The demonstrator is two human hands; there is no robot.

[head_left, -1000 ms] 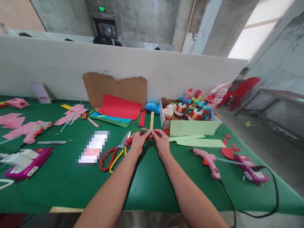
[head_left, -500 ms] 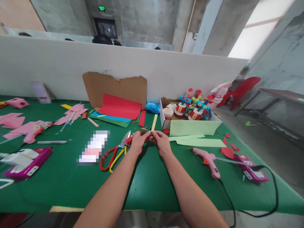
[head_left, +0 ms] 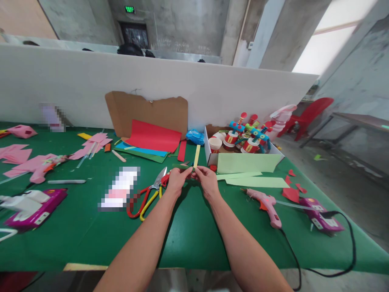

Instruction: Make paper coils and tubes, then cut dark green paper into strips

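My left hand and my right hand meet over the middle of the table, fingers pinched together at the tips. A narrow yellow paper strip stands up from the pinch, its lower end between my fingers. A dark green strip shows just beyond my left fingers and seems to cross the yellow one at its base. My fingers hide the joint. Large scissors with red and yellow handles lie open beside my left wrist.
A white box of paper-cup figures stands behind my right hand. Pale green strips and a pink glue gun with a trailing cord lie to the right. Coloured sheets lean on cardboard at the back. Another glue gun lies left.
My hands stay nearly in place, still pinching the yellow strip. Slightly more of the green strip shows beyond my left fingers.
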